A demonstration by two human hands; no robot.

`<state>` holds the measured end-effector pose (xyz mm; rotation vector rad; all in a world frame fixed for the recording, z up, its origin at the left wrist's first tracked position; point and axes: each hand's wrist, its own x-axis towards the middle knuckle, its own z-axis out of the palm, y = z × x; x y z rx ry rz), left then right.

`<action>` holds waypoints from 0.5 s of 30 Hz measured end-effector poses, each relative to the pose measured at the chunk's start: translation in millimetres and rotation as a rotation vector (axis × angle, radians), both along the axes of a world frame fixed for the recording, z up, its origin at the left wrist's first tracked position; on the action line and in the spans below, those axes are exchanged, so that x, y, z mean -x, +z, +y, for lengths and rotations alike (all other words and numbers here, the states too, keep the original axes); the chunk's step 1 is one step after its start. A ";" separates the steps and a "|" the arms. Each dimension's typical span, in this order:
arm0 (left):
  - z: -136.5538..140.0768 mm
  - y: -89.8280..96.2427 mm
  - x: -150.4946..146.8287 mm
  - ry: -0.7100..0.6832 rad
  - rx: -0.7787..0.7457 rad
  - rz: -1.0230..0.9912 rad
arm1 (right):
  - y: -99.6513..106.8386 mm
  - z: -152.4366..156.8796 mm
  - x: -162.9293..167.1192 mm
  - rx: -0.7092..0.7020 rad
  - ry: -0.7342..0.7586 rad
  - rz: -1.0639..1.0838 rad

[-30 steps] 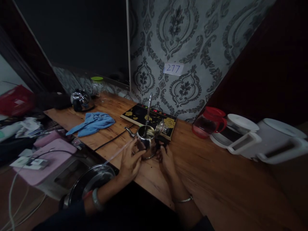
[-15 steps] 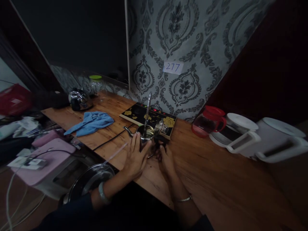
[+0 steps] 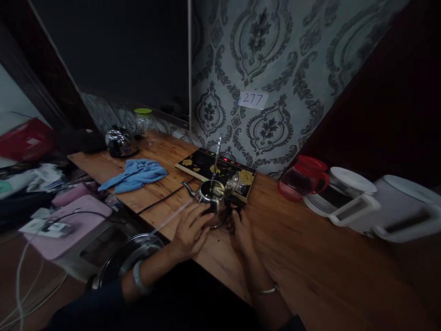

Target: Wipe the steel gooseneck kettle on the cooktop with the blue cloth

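A shiny metal teapot (image 3: 215, 209) stands at the front of a black-and-gold floral appliance (image 3: 196, 166), its spout toward the left. Its lid (image 3: 232, 183) is tilted up at the right, leaving the top uncovered. A slim metal spout (image 3: 217, 156) reaches down over the opening. My left hand (image 3: 191, 230), fingers spread, is at the teapot's near left side; whether the fingertips touch it I cannot tell. On the other side, my right hand (image 3: 241, 225) has its fingers curled at the dark handle (image 3: 237, 203), partly hidden.
A blue cloth (image 3: 139, 174) lies on the wooden counter (image 3: 310, 257) to the left, with a chrome kettle (image 3: 120, 142) behind it. A red-lidded jug (image 3: 303, 177) and white-handled pitchers (image 3: 351, 197) stand right. Below the left edge are a round pot (image 3: 134, 253) and pink stool (image 3: 76, 220).
My left hand has drawn back from the teapot's rim, slightly down and left. The right hand stays at the handle. The whole view has shifted a little.
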<state>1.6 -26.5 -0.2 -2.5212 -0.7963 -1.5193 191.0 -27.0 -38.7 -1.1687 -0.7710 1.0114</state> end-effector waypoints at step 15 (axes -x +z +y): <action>172.3 26.5 154.9 0.893 0.645 -0.004 | -15.4 0.8 -6.0 0.086 0.021 -0.048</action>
